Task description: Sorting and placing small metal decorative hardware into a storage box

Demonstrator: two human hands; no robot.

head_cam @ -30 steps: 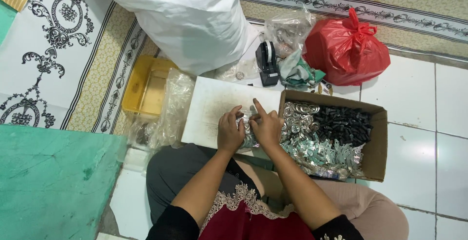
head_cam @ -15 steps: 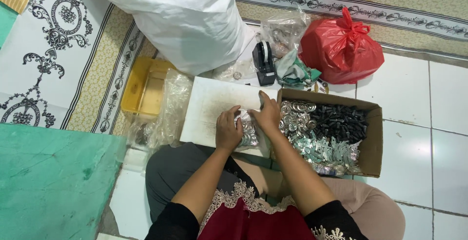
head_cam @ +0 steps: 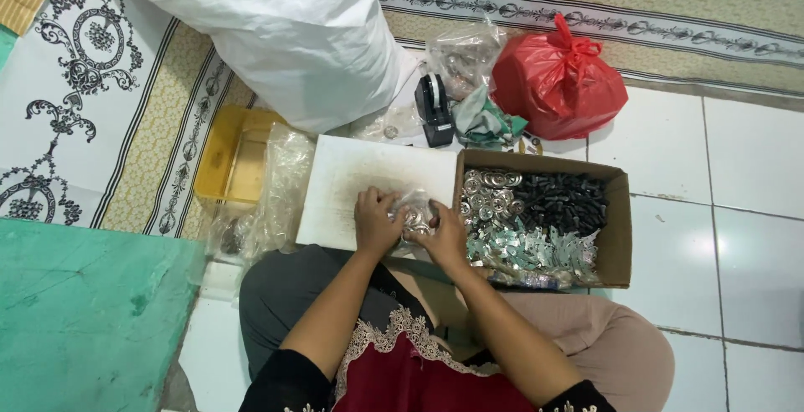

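Both my hands press together on a small clear plastic bag of silvery metal pieces, which lies at the right edge of a stained white board. My left hand grips the bag's left side and my right hand grips its right side. Just right of my hands stands an open cardboard box holding several shiny round metal parts, flat silver pieces and a heap of small black parts.
A big white sack lies behind the board. Beside it are a black tape dispenser, a clear bag, green scraps and a tied red plastic bag. A yellow tray and crumpled clear plastic sit left; a green surface is at lower left.
My hands have come down from the box's near corner onto the board's edge, now closed around the small bag. The view shifted slightly.
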